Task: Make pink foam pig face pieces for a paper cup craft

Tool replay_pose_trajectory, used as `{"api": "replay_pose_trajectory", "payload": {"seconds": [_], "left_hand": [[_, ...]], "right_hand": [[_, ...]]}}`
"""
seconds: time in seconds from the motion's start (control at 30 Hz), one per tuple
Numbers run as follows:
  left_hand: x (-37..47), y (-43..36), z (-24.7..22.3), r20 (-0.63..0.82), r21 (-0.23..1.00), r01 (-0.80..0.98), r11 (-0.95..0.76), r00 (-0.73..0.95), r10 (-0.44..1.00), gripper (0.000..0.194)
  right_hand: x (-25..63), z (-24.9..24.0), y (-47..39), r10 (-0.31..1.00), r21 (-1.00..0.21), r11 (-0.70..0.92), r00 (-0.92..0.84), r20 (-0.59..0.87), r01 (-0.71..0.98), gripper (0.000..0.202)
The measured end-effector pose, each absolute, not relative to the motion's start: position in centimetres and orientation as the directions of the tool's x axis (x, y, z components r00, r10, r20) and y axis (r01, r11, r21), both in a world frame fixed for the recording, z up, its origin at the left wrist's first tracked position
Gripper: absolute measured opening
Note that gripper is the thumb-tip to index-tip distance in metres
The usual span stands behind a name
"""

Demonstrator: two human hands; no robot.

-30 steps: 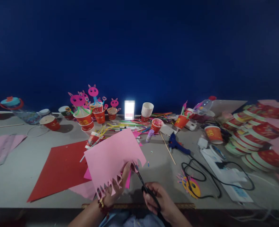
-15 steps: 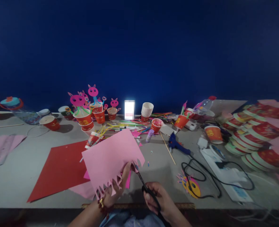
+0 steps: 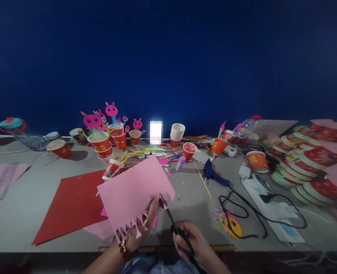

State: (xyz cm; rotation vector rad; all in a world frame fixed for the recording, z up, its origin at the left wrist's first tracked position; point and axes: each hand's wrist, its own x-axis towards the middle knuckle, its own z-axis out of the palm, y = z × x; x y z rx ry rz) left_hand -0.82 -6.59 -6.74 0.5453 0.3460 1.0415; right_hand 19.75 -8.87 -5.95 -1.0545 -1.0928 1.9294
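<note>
A light pink sheet of paper (image 3: 134, 186) is held up over the table, its lower edge cut into a row of jagged notches. My left hand (image 3: 142, 228) grips that sheet by the notched edge, thumb on top and the other fingers hidden beneath. Black-handled scissors (image 3: 172, 219) are in my right hand (image 3: 189, 238), fingers through the loops. Their blades meet the sheet's lower right edge, close to my left thumb. Under the sheet lie a large red sheet (image 3: 71, 205) and brighter pink paper (image 3: 104, 212).
A blue glue gun (image 3: 212, 173) with a looping black cord lies right of centre, near a white power strip (image 3: 279, 213). Stacked paper cups (image 3: 311, 163) crowd the right side. Pink paper figures in cups (image 3: 99, 142) stand at the back left. A purple glue stick (image 3: 180, 163) stands mid-table.
The scissor blades have shifted slightly at the sheet's edge, and the sheet has tilted a little. Both hands stay in nearly the same place.
</note>
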Motion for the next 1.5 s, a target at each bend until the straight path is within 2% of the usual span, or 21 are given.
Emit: {"api": "replay_pose_trajectory", "payload": {"seconds": [0.1,0.23,0.37,0.53,0.67,0.87,1.1,1.33,1.5], "left_hand": [[-0.8,-6.7,-6.7,-0.106,0.55,-0.691,0.47,0.5,0.859,0.041],[-0.7,-6.8,-6.9,-0.066,0.527,-0.713,0.463,0.509,0.858,0.042],[-0.7,-6.9,-7.4,-0.129,0.471,-0.74,0.481,0.481,0.867,0.042],[-1.2,-7.1,-7.9,-0.361,0.404,-0.704,0.584,0.464,0.809,0.037],[-1.3,-7.1,-7.5,-0.499,0.451,-0.669,0.591,0.359,0.788,0.038],[-0.5,-7.2,-6.9,-0.575,0.451,-0.645,0.617,0.319,0.754,0.036],[0.2,-7.5,-7.3,-0.569,0.4,-0.71,0.58,0.303,0.764,0.043],[0.0,-7.3,-6.7,-0.611,0.471,-0.65,0.595,0.246,0.753,0.037],[0.1,-7.4,-7.0,-0.642,0.441,-0.649,0.62,0.254,0.723,0.036]], "right_hand": [[19.6,-5.7,-8.8,0.833,-0.888,-0.432,-0.447,-0.327,-0.156,0.068],[19.6,-5.5,-8.8,0.838,-0.885,-0.429,-0.447,-0.315,-0.182,0.067],[19.5,-5.1,-8.8,0.839,-0.88,-0.435,-0.439,-0.32,-0.191,0.068],[19.4,-5.3,-8.9,0.846,-0.879,-0.429,-0.433,-0.31,-0.21,0.068],[19.5,-5.9,-9.0,0.851,-0.871,-0.433,-0.422,-0.312,-0.23,0.066],[19.6,-5.9,-8.9,0.844,-0.871,-0.432,-0.444,-0.299,-0.235,0.064],[19.6,-5.7,-8.8,0.85,-0.87,-0.438,-0.42,-0.318,-0.227,0.064],[19.6,-6.0,-8.8,0.851,-0.862,-0.457,-0.387,-0.354,-0.217,0.067],[19.5,-5.8,-9.0,0.865,-0.87,-0.434,-0.379,-0.329,-0.234,0.065]]}}
